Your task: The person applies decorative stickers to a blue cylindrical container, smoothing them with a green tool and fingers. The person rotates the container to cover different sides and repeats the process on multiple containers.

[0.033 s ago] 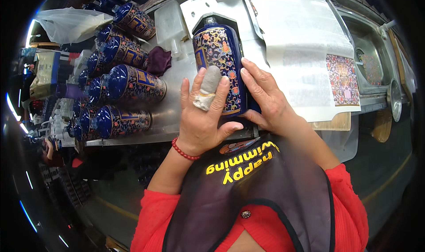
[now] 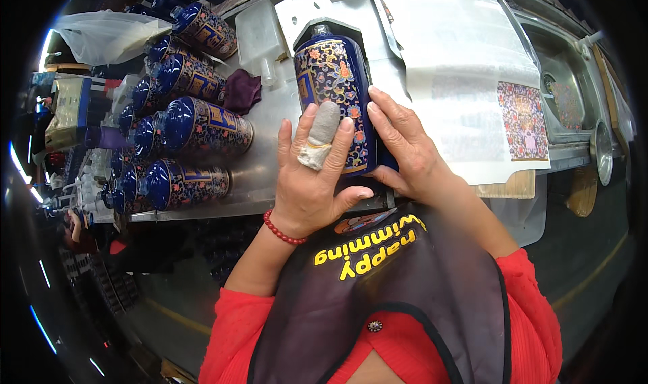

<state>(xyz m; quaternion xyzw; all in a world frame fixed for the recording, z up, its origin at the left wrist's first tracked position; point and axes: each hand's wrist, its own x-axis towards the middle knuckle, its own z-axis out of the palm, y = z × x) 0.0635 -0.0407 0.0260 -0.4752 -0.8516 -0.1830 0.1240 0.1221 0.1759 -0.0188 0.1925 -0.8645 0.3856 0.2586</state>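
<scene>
A dark blue bottle [image 2: 327, 80] with a colourful floral decal lies on its back in a grey cradle [image 2: 358, 41], its neck pointing away from me. My left hand [image 2: 309, 175] rests over the lower left of the bottle, fingers spread and straight. A grey finger cover [image 2: 327, 122] sits on its middle finger, tied with a band, and red beads circle the wrist. Along the bottle's right side lie the fingers of my right hand [image 2: 408, 148], its thumb by the base, gripping that side. Part of the decal is hidden under my left fingers.
Several similar decorated bottles [image 2: 210, 126] lie to the left, beside a purple cloth [image 2: 241, 92] and a clear plastic tray [image 2: 260, 36]. At right, a white sheet [image 2: 459, 60] carries a floral decal [image 2: 523, 121]. Beyond it is a metal sink [image 2: 580, 80] with a round pan [image 2: 601, 151].
My left hand has shifted very slightly to the right over the bottle. The right hand looks unmoved.
</scene>
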